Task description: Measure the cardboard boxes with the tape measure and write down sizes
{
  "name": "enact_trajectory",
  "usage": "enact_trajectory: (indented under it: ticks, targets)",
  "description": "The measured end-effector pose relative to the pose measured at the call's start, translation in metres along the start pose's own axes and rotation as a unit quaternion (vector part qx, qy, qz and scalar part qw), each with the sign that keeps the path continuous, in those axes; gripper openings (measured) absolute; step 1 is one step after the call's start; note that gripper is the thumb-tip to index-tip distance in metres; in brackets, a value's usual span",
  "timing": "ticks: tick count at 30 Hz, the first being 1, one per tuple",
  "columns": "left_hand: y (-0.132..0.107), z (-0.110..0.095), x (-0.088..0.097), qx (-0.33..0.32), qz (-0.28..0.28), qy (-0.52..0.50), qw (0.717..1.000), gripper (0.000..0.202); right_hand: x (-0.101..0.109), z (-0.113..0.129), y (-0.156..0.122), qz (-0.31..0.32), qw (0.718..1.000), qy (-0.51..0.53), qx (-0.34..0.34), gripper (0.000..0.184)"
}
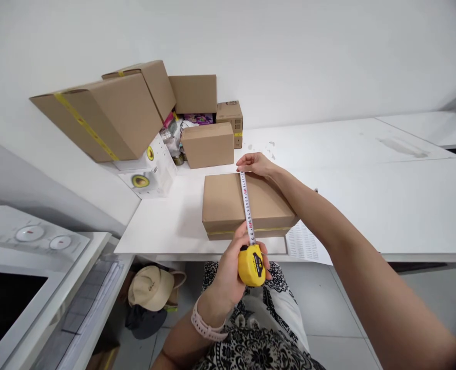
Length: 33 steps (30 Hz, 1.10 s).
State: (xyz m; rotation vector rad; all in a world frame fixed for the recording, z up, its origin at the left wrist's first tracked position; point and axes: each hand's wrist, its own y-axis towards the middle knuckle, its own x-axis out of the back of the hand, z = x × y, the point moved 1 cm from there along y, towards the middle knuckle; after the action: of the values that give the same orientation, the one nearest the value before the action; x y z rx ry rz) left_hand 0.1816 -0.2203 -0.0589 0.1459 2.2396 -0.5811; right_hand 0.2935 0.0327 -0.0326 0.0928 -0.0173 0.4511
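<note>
A flat brown cardboard box (228, 203) with a yellow tape band lies near the front edge of the white table (385, 205). My left hand (228, 272) is closed round a yellow tape measure case (251, 264) just off the box's near edge. Its white blade (247, 205) runs across the box top to the far edge. There my right hand (254, 163) pinches the blade's end against the box.
Several cardboard boxes (112, 115) and a white avocado-printed carton (147, 169) are piled at the back left against the wall. A printed sheet (303, 241) lies right of the box. A beige cap (151, 288) sits on the floor below, with a white appliance (31, 246) at left.
</note>
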Motion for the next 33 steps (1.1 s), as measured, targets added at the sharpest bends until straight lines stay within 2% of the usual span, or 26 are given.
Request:
enact_trajectory:
  ticks: [5,11,18,23,29,33]
  targets:
    - [-0.003,0.007,-0.004,0.006,0.01,-0.001,1.0,0.081,-0.004,0.007,-0.03,-0.024,0.999,0.032,-0.02,0.039]
    - [-0.001,0.009,-0.007,0.007,0.019,-0.008,1.0,0.08,-0.003,0.012,-0.059,0.002,0.999,0.039,-0.038,0.041]
    - [-0.003,0.011,-0.01,0.006,0.018,-0.011,1.0,0.079,-0.009,0.025,-0.059,-0.002,0.997,0.016,-0.071,0.043]
    - [-0.002,0.012,-0.009,0.009,0.022,-0.012,1.0,0.08,-0.011,0.034,-0.077,-0.007,0.998,0.022,-0.062,0.043]
    - [-0.004,0.01,-0.012,0.003,0.009,-0.017,1.0,0.072,-0.006,0.029,-0.093,0.013,0.997,0.021,-0.067,0.046]
    - [-0.004,0.007,-0.015,0.004,-0.013,-0.021,1.0,0.064,-0.003,0.024,-0.089,0.025,0.997,0.001,-0.071,0.047]
